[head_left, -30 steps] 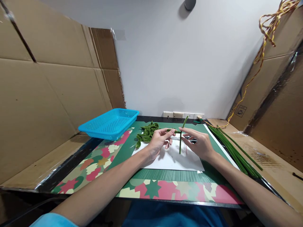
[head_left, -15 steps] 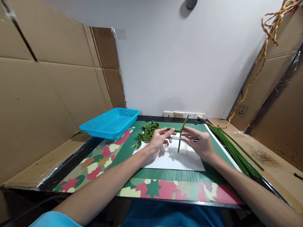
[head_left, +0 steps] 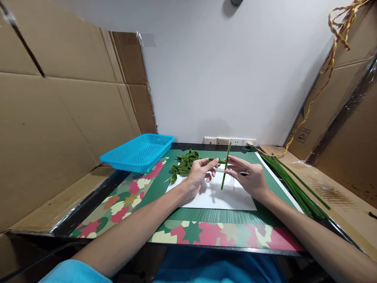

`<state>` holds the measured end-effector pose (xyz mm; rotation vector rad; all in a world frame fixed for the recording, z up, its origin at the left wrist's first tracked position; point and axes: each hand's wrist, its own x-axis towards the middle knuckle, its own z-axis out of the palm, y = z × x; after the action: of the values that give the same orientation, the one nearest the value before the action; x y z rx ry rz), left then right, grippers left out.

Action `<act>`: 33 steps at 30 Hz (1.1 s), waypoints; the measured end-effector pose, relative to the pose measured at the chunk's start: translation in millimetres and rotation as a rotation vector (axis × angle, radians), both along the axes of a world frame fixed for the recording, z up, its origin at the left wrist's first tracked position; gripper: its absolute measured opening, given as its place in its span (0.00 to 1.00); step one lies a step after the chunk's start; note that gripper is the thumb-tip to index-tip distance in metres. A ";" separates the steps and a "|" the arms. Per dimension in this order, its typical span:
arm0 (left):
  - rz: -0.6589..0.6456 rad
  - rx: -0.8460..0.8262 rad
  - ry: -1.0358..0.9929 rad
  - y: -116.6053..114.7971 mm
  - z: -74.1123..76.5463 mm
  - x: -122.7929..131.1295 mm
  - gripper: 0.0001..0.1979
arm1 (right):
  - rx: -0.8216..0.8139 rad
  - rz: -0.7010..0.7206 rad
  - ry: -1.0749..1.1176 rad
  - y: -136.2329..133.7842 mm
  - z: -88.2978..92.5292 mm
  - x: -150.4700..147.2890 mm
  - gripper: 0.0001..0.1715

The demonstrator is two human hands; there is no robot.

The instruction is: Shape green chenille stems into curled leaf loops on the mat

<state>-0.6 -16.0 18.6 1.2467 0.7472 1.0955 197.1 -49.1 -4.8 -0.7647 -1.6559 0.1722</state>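
Observation:
My left hand (head_left: 198, 177) pinches a short looped piece of green pipe cleaner between thumb and fingertips, above a white sheet (head_left: 218, 201). Across the end of that piece stands a green pipe cleaner (head_left: 224, 181), nearly upright. On its right side, the thumb and fingers of my right hand (head_left: 250, 177) close on the upright stem. Something thin and greyish shows behind the right fingers; its kind is unclear. Beyond my left hand lies a pile of green pipe cleaners bent into leaf-like loops (head_left: 187, 160).
A blue perforated basket (head_left: 138, 155) stands at the left rear. Long straight green pipe cleaners (head_left: 294, 188) lie in a bundle on the right. Cardboard walls (head_left: 73, 98) rise on both sides. Sockets (head_left: 223, 141) line the back wall, and a twisted yellow wire (head_left: 326, 70) hangs right.
The upright pipe cleaner's top has swung slightly left, so it stands straighter. Both hands keep nearly the same pose, and the view has shifted slightly.

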 end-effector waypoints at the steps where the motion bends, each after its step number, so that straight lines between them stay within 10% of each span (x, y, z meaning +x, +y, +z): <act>1: -0.001 0.001 0.012 -1.1 0.2 0.6 0.21 | 0.000 -0.002 -0.005 0.3 -0.6 0.0 0.23; 33: -0.029 -0.010 -0.086 -4.1 4.9 0.9 0.21 | 0.029 -0.014 0.034 -5.8 -3.4 -9.2 0.28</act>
<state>0.4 -20.1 23.5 1.1907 0.6665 1.1133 187.9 -54.9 -8.2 -0.7471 -1.6177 0.1500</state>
